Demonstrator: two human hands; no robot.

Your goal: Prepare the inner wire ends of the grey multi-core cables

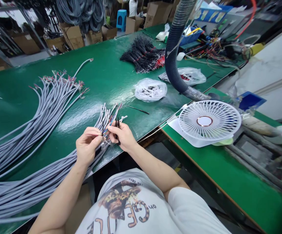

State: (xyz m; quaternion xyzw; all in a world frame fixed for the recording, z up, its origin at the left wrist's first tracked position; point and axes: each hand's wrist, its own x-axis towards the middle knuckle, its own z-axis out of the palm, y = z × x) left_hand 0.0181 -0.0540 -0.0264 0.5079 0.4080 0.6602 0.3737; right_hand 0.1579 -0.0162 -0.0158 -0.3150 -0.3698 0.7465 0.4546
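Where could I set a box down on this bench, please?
Try the green mat between the grey cables and the black-and-red wires; it is crowded around your left hand and right hand, and near the plastic bag.

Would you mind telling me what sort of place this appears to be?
It looks like a wire-harness assembly workshop: a long green workbench holds bundles of grey multi-core cables with coloured cores at their ends, a heap of black-and-red wires lies beyond, and cardboard boxes stand behind.
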